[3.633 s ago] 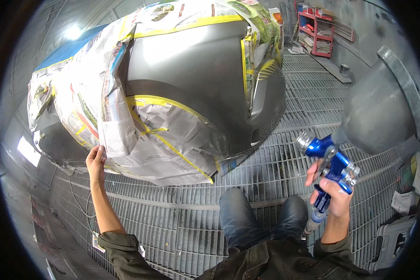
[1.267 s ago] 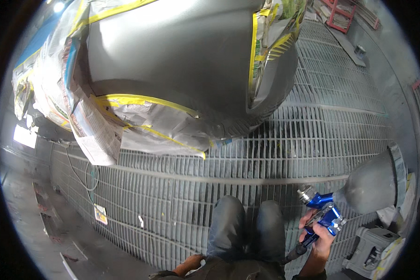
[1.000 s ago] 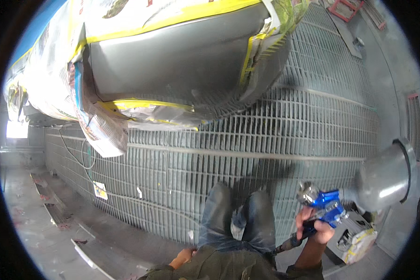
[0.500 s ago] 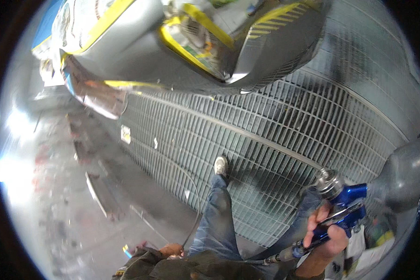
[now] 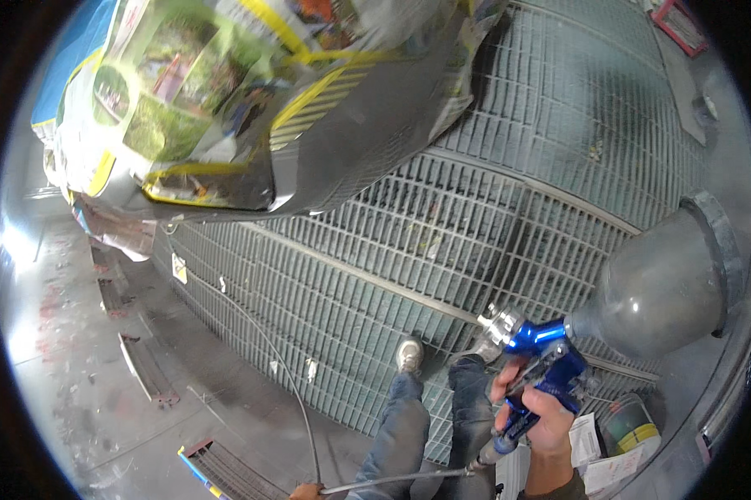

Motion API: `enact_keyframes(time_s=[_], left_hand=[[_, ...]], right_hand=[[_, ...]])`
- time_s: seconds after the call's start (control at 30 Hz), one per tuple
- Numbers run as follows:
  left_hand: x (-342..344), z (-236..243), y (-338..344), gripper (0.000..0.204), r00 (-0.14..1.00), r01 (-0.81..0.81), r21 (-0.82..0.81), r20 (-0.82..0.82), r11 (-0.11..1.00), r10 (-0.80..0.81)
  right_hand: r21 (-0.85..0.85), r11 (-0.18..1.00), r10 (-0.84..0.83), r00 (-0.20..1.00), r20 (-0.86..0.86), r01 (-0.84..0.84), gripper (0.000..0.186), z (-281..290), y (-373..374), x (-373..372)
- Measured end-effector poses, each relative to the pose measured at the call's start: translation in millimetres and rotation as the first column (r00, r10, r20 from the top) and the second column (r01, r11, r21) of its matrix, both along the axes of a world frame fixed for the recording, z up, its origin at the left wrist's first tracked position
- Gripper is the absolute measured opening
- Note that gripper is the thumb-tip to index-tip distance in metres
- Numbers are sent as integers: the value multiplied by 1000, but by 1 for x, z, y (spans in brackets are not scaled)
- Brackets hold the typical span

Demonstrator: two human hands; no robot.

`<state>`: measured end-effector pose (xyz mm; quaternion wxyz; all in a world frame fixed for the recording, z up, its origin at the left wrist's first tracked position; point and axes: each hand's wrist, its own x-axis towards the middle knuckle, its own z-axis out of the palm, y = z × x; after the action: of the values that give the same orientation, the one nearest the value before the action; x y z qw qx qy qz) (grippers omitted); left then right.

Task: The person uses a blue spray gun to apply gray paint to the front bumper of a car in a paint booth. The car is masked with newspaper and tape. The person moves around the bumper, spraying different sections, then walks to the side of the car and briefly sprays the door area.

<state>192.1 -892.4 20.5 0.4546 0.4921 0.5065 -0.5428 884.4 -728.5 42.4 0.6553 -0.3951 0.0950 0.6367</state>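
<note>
My right hand (image 5: 550, 433) is wrapped round the grip of a blue spray gun (image 5: 552, 367), fingers at the trigger. The silver nozzle (image 5: 500, 325) points up and left, toward the floor grating in front of me. A large translucent grey paint cup (image 5: 663, 283) sits on the gun, tilted to the right. From the gun's lower end an air hose (image 5: 392, 481) runs left across my legs. At the bottom edge my left hand (image 5: 306, 492), mostly cut off, is closed round that hose. A grey car bumper (image 5: 350, 142) lies ahead, apart from both hands.
Printed masking sheets (image 5: 175, 75) and yellow tape (image 5: 325, 87) cover parts of the car. Metal grating (image 5: 350, 350) forms the floor under my feet. Narrow panels (image 5: 142, 367) lie along the left. Beside my right forearm stand a tub (image 5: 630, 425) and papers (image 5: 585, 439); a red-framed object (image 5: 680, 25) lies far right.
My view has shifted, and the car sits further left. The spray gun has moved left in view, showing its whole cup. Both my feet now stand close together.
</note>
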Motion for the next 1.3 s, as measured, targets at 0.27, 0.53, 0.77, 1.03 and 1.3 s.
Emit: enact_keyframes(time_s=[0.27,0.53,0.77,1.03,1.3], left_hand=[[117,-44,-48,39,958,-279,24,80,960,277],[197,-79,-41,41,935,-349,-3,-66,937,348],[416,-65,69,48,897,-399,212,-114,892,428],[562,-206,109,39,935,-296,713,81,636,344],[662,-350,200,36,712,-563,816,558,-129,427]], right_hand=[[82,973,203,969,139,-215,42,22,44,49],[126,941,281,934,221,-313,38,22,105,135],[22,979,169,870,463,-202,40,-18,153,253],[45,933,279,800,531,-356,28,-118,231,367],[134,954,10,475,880,-269,34,-215,289,401]])
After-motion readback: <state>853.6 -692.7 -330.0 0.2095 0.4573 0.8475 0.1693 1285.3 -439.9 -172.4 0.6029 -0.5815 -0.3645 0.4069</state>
